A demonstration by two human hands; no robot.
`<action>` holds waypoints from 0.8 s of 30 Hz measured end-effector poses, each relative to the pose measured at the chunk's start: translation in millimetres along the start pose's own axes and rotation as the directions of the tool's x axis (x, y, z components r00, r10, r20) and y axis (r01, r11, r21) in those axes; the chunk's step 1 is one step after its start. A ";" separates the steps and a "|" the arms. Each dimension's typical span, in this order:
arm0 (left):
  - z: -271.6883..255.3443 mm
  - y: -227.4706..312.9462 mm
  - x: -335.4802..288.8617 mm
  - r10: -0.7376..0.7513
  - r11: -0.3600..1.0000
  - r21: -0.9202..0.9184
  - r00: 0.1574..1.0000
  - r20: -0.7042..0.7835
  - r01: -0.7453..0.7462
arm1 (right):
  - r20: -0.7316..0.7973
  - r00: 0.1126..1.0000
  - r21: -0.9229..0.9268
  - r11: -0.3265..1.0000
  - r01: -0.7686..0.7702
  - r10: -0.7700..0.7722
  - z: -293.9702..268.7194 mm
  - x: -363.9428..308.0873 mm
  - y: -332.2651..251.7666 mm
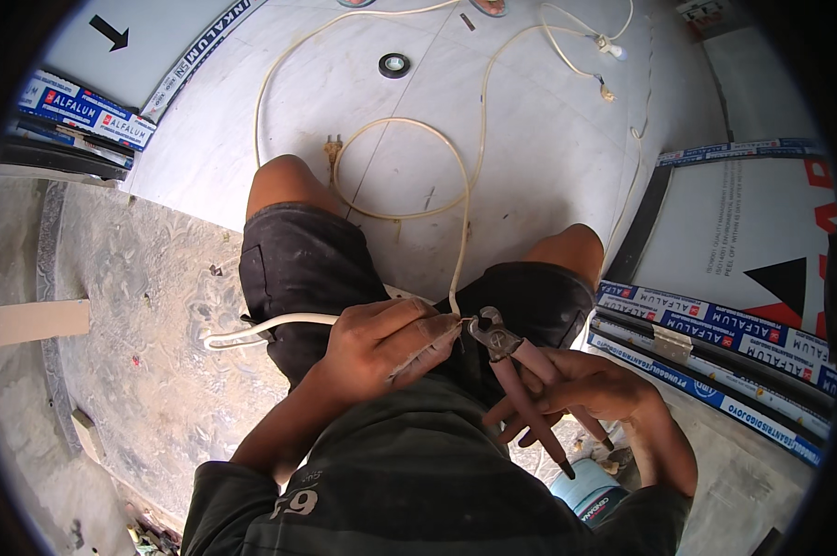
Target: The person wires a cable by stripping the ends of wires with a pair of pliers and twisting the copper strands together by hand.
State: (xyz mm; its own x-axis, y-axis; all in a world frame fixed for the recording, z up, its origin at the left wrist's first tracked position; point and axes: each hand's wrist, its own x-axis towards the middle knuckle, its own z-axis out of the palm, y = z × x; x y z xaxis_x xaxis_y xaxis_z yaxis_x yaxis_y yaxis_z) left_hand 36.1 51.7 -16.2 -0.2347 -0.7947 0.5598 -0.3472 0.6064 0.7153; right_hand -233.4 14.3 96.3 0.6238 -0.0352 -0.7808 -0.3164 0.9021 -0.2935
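My left hand is closed in a pinch on the end of a white electrical cable, where a short bit of copper-coloured wire shows at the fingertips. A thicker white length of cable comes out on the other side of that hand and bends back near my left thigh. In my right hand is a pair of pincers with reddish-brown handles. Their rounded metal jaws are parted just beside the wire end; I cannot tell whether they touch it. My right fingers wrap round and between the handles.
The cable loops over pale floor tiles, past a two-pin plug. Beyond lie a black tape roll, a bulb in a holder and another plug. Wrapped panels stand at the sides. A light-blue tub sits by my right elbow.
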 end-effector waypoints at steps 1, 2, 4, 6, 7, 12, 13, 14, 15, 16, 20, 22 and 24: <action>-0.6 0.5 -1.0 0.003 1.000 -0.005 1.000 0.019 -0.003 | 0.004 0.999 -0.010 0.999 -0.031 0.031 0.1 0.1 -1.6; -0.7 0.2 -2.1 0.000 1.000 -0.004 1.000 0.022 0.000 | 0.008 0.999 -0.008 0.999 -0.033 0.033 -1.0 0.8 -0.7; -0.5 -1.0 -3.8 0.034 0.999 -0.019 0.999 0.016 -0.034 | 0.022 0.999 -0.021 0.999 -0.027 0.027 -3.4 1.5 1.5; -0.1 1.2 -2.3 0.035 0.999 -0.030 0.999 0.019 -0.035 | 0.023 0.999 -0.039 0.998 -0.040 0.041 -3.9 1.3 -0.1; -0.4 2.6 -1.2 0.039 0.999 -0.039 0.999 0.020 -0.038 | 0.024 0.998 -0.060 0.997 -0.051 0.052 -4.3 1.1 -1.6; -2.4 6.6 0.0 0.035 0.999 -0.029 0.998 0.042 -0.034 | 0.030 0.995 -0.192 0.977 -0.089 0.096 -2.1 -2.6 -10.3; -2.5 6.7 0.7 0.038 0.999 -0.028 0.998 0.044 -0.037 | 0.010 0.995 -0.213 0.972 -0.098 0.102 -0.7 -3.8 -11.5; -2.4 6.9 1.2 0.040 0.999 -0.029 0.998 0.044 -0.039 | 0.009 0.995 -0.213 0.972 -0.097 0.101 -2.0 -4.2 -8.7; -2.1 7.0 1.7 0.043 0.998 -0.037 0.998 0.048 -0.041 | 0.014 0.997 -0.153 0.986 -0.069 0.071 -4.6 -4.5 -3.3; -2.1 6.7 1.3 0.043 0.998 -0.039 0.998 0.053 -0.041 | 0.022 0.999 -0.094 0.995 -0.041 0.043 -5.2 -3.2 -1.0; 1.6 7.2 -3.2 0.010 1.000 -0.018 0.998 0.069 -0.008 | -0.116 0.992 -0.191 0.978 -0.078 0.057 10.2 -0.8 -3.0; 3.2 8.9 -2.4 -0.052 0.999 -0.009 0.997 0.056 0.052 | -0.186 0.982 -0.289 0.957 -0.036 -0.019 11.3 0.9 3.1; 3.7 11.6 -3.0 -0.111 0.992 -0.054 0.992 0.064 0.114 | -0.194 0.980 -0.240 0.971 0.000 -0.048 13.8 5.8 11.4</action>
State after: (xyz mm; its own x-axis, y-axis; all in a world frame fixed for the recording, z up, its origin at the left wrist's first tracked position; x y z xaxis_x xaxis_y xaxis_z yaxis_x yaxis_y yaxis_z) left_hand 29.4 61.1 -11.2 -0.2524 -0.8570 0.4492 -0.3218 0.5122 0.7963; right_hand -223.5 30.3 96.1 0.4876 -0.1608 -0.8581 -0.4792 0.7723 -0.4170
